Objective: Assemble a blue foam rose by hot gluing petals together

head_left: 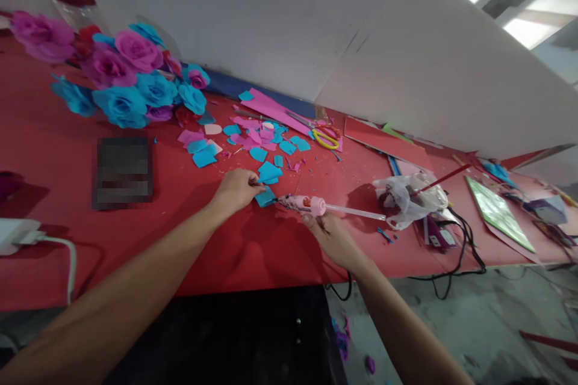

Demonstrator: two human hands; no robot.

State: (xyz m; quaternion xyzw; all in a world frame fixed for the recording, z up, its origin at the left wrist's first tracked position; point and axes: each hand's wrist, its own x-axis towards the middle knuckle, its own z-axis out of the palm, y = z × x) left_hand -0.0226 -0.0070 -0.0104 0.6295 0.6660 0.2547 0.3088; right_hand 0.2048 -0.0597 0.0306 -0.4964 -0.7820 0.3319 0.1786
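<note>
In the head view, my right hand [333, 237] is wrapped round a pink hot glue gun [303, 204] with a clear glue stick [354, 212] standing out of its back end. Its nozzle points left, at a blue paper petal [265, 197]. My left hand [238, 189] pinches that petal by its left edge, just above the table. Close behind lies another blue petal [270, 172]. Whether the nozzle touches the paper is too small to tell.
Pink and blue petals [253, 135] and yellow-handled scissors [326, 137] lie behind my hands on the red table [194, 264]. Paper flowers [121, 102] stand at the left, with a white charger [18, 236] nearer. A plastic bag [401, 192] and black cables [465, 240] are at the right.
</note>
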